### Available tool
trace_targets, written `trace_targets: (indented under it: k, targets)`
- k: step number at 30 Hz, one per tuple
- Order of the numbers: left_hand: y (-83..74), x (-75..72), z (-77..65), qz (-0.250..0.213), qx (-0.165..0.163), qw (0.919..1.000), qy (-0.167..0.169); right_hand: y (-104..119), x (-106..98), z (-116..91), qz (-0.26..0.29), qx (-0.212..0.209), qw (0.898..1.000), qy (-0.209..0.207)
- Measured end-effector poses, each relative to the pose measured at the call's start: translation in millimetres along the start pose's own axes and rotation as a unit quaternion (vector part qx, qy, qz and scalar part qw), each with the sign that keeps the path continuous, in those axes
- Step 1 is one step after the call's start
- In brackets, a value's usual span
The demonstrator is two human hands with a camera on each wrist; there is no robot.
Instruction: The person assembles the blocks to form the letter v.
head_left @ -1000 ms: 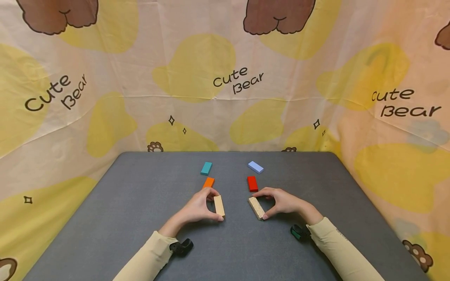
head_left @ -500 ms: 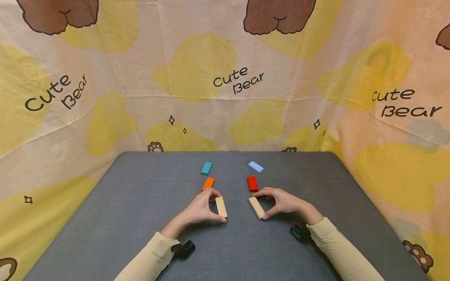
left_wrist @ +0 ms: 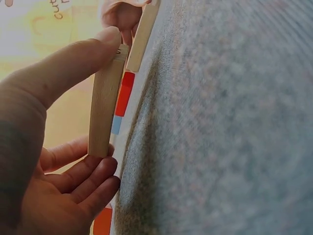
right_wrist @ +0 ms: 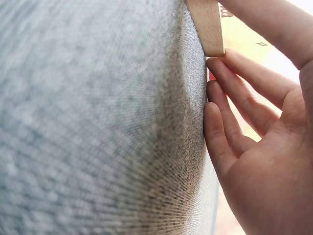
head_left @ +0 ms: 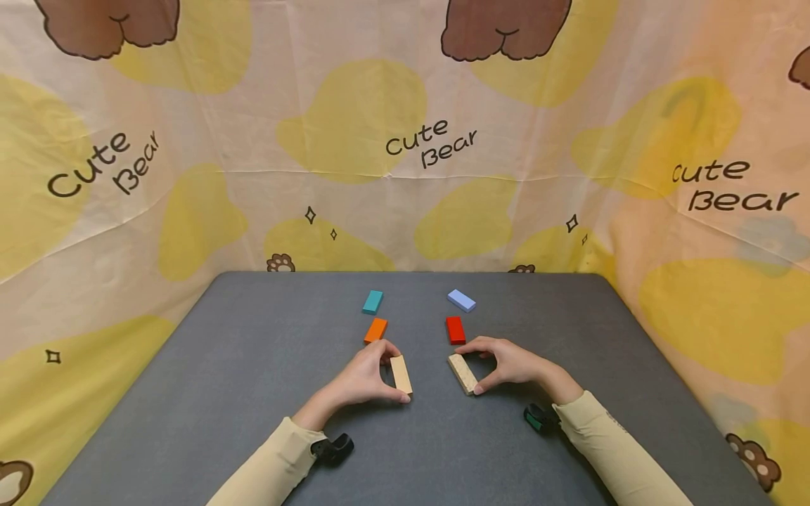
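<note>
While L grip [head_left: 365, 377] pinches plain blk [head_left: 401, 375] endwise, R grip [head_left: 511, 361] ditto speckled blk [head_left: 463, 373]

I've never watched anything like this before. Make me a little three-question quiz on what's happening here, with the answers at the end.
1. True or false: the red block lies nearer the right grip than the blue block does.
2. What is in the left grip?
A) the red block
B) a wooden block
C) nothing
3. How many blocks does the head view show in all, held ones included?

Key:
1. True
2. B
3. Six
</note>
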State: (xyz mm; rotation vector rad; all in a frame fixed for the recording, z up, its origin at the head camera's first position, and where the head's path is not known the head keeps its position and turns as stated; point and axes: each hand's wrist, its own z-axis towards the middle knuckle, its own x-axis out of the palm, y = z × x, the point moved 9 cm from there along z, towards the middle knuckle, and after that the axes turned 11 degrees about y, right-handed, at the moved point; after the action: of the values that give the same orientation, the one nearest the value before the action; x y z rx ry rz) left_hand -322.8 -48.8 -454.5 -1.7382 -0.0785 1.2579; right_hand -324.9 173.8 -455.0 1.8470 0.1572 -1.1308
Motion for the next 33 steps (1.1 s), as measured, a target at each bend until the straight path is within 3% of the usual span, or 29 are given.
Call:
trace_targets:
  k: [18, 33]
  targets:
    - [-0.5, 0.9, -1.9, 0.032, 0.008, 0.9994, -0.007, 1.5, 0.7, -0.4, -0.004, -0.002, 1.0, 0.0]
    - [0.5, 4.5, 0.1, 0.056, -0.005, 0.9984, 0.005, -2.8, 1.4, -0.5, 0.003, 0.017, 1.0, 0.006]
